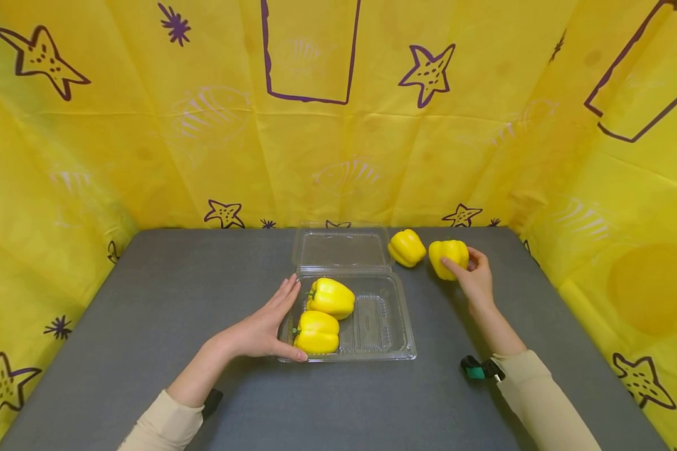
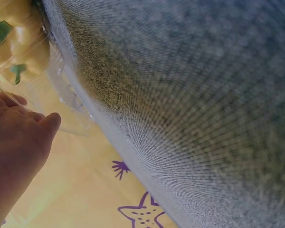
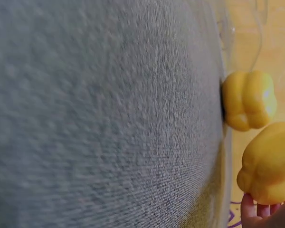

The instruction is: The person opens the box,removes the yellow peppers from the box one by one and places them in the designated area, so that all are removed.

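Observation:
My right hand (image 1: 477, 279) grips a yellow bell pepper (image 1: 447, 257) between thumb and fingers. In the right wrist view this pepper (image 3: 271, 164) appears off the table surface. A second pepper (image 1: 407, 248) lies on the table just left of it. Near the middle stands a clear plastic clamshell container (image 1: 404, 338), its lid (image 1: 341, 249) folded back. Two peppers, a rear one (image 1: 331, 299) and a front one (image 1: 318, 333), lie in its left half, stems pointing left. My left hand (image 1: 262, 322) is spread along the container's left side, fingers mostly straight, thumb touching the front rim.
A dark grey cloth (image 1: 163, 300) covers the table. Yellow printed fabric (image 1: 338, 138) rises behind and on both sides, meeting the table's edges. Dark straps sit at both wrists, the right strap (image 1: 481, 369) with a green part.

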Demonstrator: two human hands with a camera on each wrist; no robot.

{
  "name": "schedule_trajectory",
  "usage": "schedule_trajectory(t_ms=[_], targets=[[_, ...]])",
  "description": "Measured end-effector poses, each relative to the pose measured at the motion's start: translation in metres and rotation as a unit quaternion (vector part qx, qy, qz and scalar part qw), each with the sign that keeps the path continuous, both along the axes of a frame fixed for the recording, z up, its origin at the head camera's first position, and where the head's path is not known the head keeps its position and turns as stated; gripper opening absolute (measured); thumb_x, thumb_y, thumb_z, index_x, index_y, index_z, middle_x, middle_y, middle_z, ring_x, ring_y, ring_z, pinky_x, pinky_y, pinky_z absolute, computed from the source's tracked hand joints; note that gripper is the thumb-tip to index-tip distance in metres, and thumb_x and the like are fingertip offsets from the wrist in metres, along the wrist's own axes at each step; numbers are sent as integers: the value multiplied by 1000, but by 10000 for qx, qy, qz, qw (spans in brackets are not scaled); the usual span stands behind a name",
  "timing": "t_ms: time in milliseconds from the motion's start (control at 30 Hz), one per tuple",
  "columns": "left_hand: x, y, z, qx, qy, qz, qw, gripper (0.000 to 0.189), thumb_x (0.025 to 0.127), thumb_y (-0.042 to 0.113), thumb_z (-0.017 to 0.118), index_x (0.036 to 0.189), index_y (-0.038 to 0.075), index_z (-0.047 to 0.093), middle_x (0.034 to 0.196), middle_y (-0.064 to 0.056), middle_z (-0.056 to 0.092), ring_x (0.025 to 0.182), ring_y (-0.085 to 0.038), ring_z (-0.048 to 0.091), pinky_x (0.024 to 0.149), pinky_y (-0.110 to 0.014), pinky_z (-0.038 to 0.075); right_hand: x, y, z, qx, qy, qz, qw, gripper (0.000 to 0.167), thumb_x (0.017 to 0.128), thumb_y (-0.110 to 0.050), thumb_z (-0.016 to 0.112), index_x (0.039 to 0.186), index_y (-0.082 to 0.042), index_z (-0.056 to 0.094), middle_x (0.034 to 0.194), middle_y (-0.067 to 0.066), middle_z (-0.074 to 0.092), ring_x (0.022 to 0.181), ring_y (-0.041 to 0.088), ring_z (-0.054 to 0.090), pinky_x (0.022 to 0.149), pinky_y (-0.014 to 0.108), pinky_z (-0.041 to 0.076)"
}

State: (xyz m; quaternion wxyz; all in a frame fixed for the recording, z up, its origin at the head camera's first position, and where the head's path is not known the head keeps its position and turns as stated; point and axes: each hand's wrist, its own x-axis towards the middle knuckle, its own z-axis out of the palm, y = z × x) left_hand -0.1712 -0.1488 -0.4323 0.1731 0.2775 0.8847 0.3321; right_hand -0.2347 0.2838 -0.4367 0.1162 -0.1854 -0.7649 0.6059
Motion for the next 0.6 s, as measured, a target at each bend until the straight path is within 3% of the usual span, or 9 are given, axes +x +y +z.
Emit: schedule_trajectory(t_ms=[233,600], targets=[[0,0,1,-18,-36,28,10000,132,68,56,83,157,7,-1,162,-4,-16,148,-25,-12,114,-57,15,-14,3,-3,570,-182,-110,9981,84,82,-39,78,146,-7,35,142,12,43,122,26,47,91,30,43],[0,0,0,-34,-27,12,10000,132,68,57,83,157,8,-2,162,-3,-16,148,-25,-12,113,-57,14,-29,4,-7,1440,-167,-121,9894,83,82,-43,77,145,-4,38,141,17,43,119,34,43,99,45,36]])
